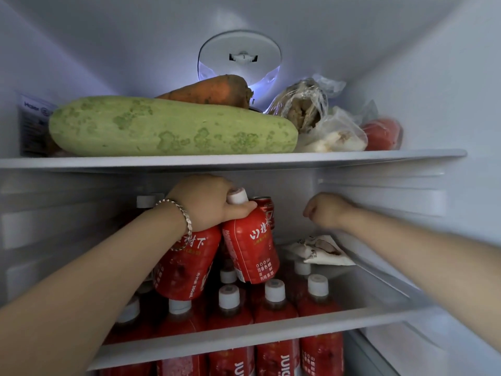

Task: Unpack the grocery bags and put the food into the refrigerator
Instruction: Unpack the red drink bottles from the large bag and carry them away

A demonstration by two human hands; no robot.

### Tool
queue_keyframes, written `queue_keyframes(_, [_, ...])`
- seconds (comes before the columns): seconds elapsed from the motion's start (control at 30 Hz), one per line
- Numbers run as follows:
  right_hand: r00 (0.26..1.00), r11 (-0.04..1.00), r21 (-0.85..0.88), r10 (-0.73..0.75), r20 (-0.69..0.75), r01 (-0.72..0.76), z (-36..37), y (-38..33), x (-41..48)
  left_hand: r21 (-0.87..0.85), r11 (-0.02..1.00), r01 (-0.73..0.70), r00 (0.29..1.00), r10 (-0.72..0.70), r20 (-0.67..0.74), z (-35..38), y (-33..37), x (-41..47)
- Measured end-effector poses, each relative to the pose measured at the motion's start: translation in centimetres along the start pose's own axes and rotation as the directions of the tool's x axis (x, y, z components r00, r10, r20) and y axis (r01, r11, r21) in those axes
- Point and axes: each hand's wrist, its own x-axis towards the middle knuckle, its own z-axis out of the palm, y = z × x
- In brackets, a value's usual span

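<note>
Red-labelled plastic drink bottle [250, 248] with a white cap: it hangs in the refrigerator's middle compartment, under the white-edged upper shelf [352, 158]. Its long axis is near upright, with the cap up and leaning slightly left and the base down and a little right.

At the far left of the upper shelf a printed sticker [32, 123] is on the side wall. Next to it a long pale-green mottled marrow [173, 126] lies crosswise, ends pointing left and right. A soil-marked orange carrot [211, 92] rests behind and above it. Further right come crumpled clear plastic bags of food [320, 120], then a red tomato [382, 134].

Below, the left hand [206, 204] (a silver chain bracelet [184, 221] on the wrist) wraps fingers and thumb round the bottle's neck just under the cap. A second red bottle [187, 264] slants beneath that wrist, base toward lower left. Its top is hidden, so I cannot tell whether the hand holds it too. A red drink can [267, 210] stands just behind the held bottle.

Rows of matching white-capped bottles [273, 302] stand upright, showing through the clear lower shelf [173, 346].

To the right, the right hand [325, 210] hovers with fingers curled inward, nothing visible in them. A flat white packet [322, 251] lies below it.
</note>
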Motion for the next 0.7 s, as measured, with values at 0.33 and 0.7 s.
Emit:
queue_keyframes(0.33, [0.857,0.94,-0.194,-0.153,0.492,0.279,3.4,0.6,-4.2,-0.019,1.0,-0.018,0.999,0.018,0.044,0.5,0.0,0.6])
queue_keyframes(0.7, [0.905,0.588,0.77,-0.425,0.035,0.247,0.8,-7.0,-7.3,0.104,0.994,0.014,0.99,0.0,-0.142,0.1,2.3,-0.3])
